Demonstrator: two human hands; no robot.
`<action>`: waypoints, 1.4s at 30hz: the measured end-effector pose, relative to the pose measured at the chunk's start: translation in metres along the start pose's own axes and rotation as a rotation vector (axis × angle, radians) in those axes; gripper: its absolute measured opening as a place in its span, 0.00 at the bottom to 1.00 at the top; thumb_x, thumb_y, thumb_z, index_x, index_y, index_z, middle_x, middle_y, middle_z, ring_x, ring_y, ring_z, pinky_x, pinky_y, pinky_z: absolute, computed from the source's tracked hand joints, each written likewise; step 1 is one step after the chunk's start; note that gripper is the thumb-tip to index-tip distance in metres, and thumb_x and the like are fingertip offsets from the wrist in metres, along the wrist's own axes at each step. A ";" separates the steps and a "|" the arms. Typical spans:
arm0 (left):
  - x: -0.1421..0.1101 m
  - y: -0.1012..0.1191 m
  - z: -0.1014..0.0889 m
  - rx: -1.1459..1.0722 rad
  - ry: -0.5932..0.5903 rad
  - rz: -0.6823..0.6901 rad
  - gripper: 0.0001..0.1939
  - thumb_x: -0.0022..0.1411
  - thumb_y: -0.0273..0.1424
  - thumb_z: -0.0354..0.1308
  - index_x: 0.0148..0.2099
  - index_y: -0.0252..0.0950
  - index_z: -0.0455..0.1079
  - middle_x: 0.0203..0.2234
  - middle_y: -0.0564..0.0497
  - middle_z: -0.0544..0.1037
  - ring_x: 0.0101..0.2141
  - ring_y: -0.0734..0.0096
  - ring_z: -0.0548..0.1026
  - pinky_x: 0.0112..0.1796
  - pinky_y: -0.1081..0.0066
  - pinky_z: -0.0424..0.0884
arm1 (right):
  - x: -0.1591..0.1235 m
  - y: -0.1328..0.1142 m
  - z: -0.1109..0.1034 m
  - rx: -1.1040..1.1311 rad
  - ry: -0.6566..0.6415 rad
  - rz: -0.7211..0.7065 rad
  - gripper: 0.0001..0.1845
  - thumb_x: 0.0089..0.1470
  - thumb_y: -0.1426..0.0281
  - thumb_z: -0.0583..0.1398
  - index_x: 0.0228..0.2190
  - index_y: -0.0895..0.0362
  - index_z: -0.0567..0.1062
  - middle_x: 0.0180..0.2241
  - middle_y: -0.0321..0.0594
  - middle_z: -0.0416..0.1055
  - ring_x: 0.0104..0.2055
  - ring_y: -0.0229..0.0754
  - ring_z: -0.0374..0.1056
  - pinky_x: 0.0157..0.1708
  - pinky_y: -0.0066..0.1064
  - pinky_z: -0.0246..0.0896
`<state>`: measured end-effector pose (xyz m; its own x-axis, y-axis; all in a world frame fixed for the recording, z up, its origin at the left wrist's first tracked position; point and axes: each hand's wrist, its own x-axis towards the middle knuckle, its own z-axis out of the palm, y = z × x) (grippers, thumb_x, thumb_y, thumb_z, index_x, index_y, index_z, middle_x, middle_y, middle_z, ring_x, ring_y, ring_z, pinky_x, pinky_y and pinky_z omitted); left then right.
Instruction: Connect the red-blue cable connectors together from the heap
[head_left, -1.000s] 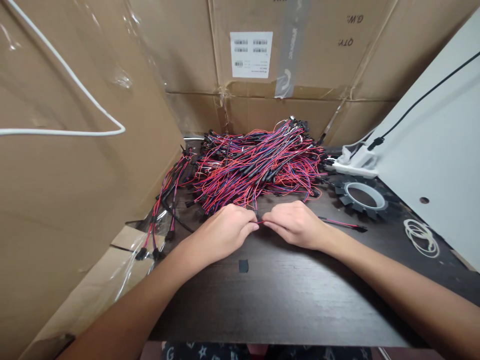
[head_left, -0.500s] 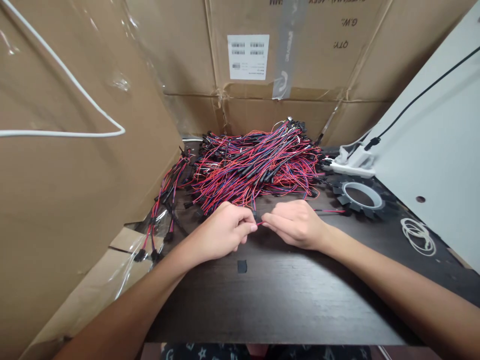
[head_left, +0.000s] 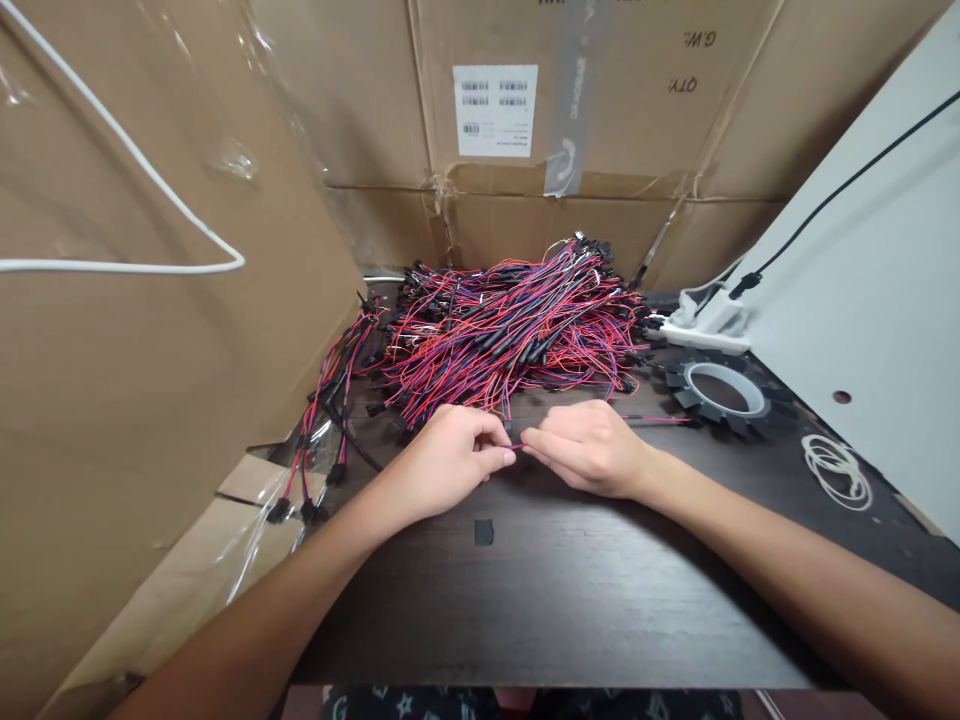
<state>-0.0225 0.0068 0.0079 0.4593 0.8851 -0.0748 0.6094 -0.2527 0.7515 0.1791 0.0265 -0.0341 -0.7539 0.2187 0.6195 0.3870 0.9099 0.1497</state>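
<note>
Between my hands a thin red and purple wire cable [head_left: 517, 447] shows for a short stretch above the dark table. My left hand [head_left: 459, 452] pinches it with thumb and forefinger. Close by, my right hand [head_left: 583, 448] is closed on the same cable, whose far part comes out to the right with a black sleeve on it. Just behind both hands lies a big heap of red, blue and black wire cables [head_left: 510, 335]. A small square of black tape [head_left: 484, 532] is on the table in front of my left hand.
At right stand a tape roll with black strips round its rim [head_left: 724, 390], a coiled white cord [head_left: 836, 470] and a white power strip [head_left: 705, 325]. Finished-looking cables with black connectors [head_left: 306, 440] lie at left. Cardboard boxes [head_left: 187, 330] wall the left and back.
Both hands stay almost in place on the cable, with small finger movements. The stretch between them looks turned, now showing more purple.
</note>
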 end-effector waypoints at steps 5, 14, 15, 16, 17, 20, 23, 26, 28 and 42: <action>0.000 -0.001 0.000 -0.015 -0.072 -0.039 0.08 0.56 0.26 0.57 0.24 0.31 0.70 0.15 0.54 0.70 0.18 0.77 0.67 0.23 0.77 0.62 | 0.001 -0.001 -0.001 0.017 -0.046 -0.040 0.13 0.60 0.77 0.52 0.28 0.62 0.74 0.19 0.36 0.64 0.22 0.37 0.54 0.23 0.32 0.44; 0.001 -0.003 -0.001 0.098 -0.116 -0.003 0.10 0.59 0.28 0.54 0.27 0.31 0.72 0.17 0.54 0.71 0.19 0.77 0.68 0.26 0.76 0.62 | 0.000 -0.001 0.000 0.022 -0.084 -0.001 0.15 0.63 0.72 0.51 0.28 0.61 0.73 0.20 0.36 0.65 0.22 0.36 0.57 0.24 0.31 0.44; 0.001 -0.003 -0.002 0.127 -0.119 0.006 0.10 0.58 0.28 0.55 0.27 0.31 0.72 0.17 0.54 0.72 0.20 0.77 0.68 0.26 0.76 0.61 | 0.000 -0.001 0.000 0.034 -0.090 0.009 0.15 0.63 0.72 0.51 0.28 0.61 0.74 0.20 0.36 0.66 0.22 0.35 0.57 0.24 0.31 0.45; 0.000 -0.003 -0.003 0.153 -0.123 0.010 0.10 0.58 0.28 0.55 0.26 0.31 0.72 0.17 0.54 0.72 0.20 0.77 0.68 0.26 0.76 0.61 | -0.001 -0.001 0.001 0.049 -0.097 0.021 0.16 0.63 0.71 0.51 0.28 0.61 0.74 0.20 0.36 0.66 0.23 0.35 0.58 0.24 0.31 0.45; 0.000 -0.003 -0.004 0.174 -0.129 0.008 0.10 0.58 0.28 0.55 0.26 0.31 0.72 0.17 0.54 0.72 0.20 0.77 0.67 0.26 0.76 0.60 | -0.001 -0.001 0.001 0.066 -0.105 0.033 0.16 0.63 0.71 0.51 0.29 0.61 0.74 0.21 0.37 0.67 0.23 0.35 0.58 0.24 0.30 0.45; -0.002 -0.005 -0.008 0.208 -0.158 -0.008 0.09 0.57 0.28 0.56 0.26 0.31 0.73 0.16 0.54 0.71 0.20 0.77 0.66 0.25 0.76 0.58 | -0.003 0.000 0.002 0.121 -0.128 0.071 0.16 0.64 0.69 0.51 0.29 0.61 0.74 0.21 0.37 0.68 0.23 0.35 0.59 0.25 0.30 0.47; -0.003 -0.006 -0.012 0.235 -0.184 -0.046 0.09 0.56 0.28 0.56 0.26 0.31 0.73 0.17 0.54 0.72 0.20 0.77 0.67 0.24 0.76 0.57 | -0.004 0.001 0.004 0.175 -0.146 0.110 0.16 0.63 0.69 0.51 0.29 0.61 0.75 0.22 0.36 0.68 0.23 0.35 0.59 0.26 0.29 0.47; -0.004 -0.003 -0.016 0.251 -0.205 -0.094 0.08 0.55 0.27 0.56 0.26 0.31 0.72 0.17 0.54 0.72 0.20 0.77 0.67 0.24 0.76 0.57 | -0.005 0.002 0.005 0.205 -0.177 0.145 0.15 0.62 0.68 0.53 0.29 0.62 0.75 0.22 0.36 0.67 0.23 0.34 0.58 0.26 0.29 0.46; -0.004 -0.001 -0.018 0.246 -0.217 -0.115 0.07 0.54 0.28 0.57 0.26 0.31 0.72 0.17 0.54 0.72 0.20 0.76 0.68 0.23 0.77 0.57 | -0.005 0.003 0.006 0.205 -0.194 0.160 0.15 0.62 0.68 0.52 0.29 0.62 0.75 0.22 0.37 0.67 0.23 0.34 0.58 0.26 0.29 0.46; -0.008 -0.003 -0.018 0.023 -0.306 -0.172 0.10 0.58 0.30 0.50 0.32 0.31 0.70 0.20 0.52 0.73 0.17 0.77 0.69 0.19 0.79 0.63 | -0.003 0.003 0.006 0.194 -0.218 0.170 0.17 0.63 0.68 0.51 0.28 0.62 0.75 0.22 0.37 0.67 0.23 0.35 0.57 0.25 0.30 0.44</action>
<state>-0.0394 0.0080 0.0182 0.5185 0.7585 -0.3948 0.7077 -0.1216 0.6959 0.1795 0.0305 -0.0400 -0.7914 0.4239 0.4403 0.4241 0.8997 -0.1040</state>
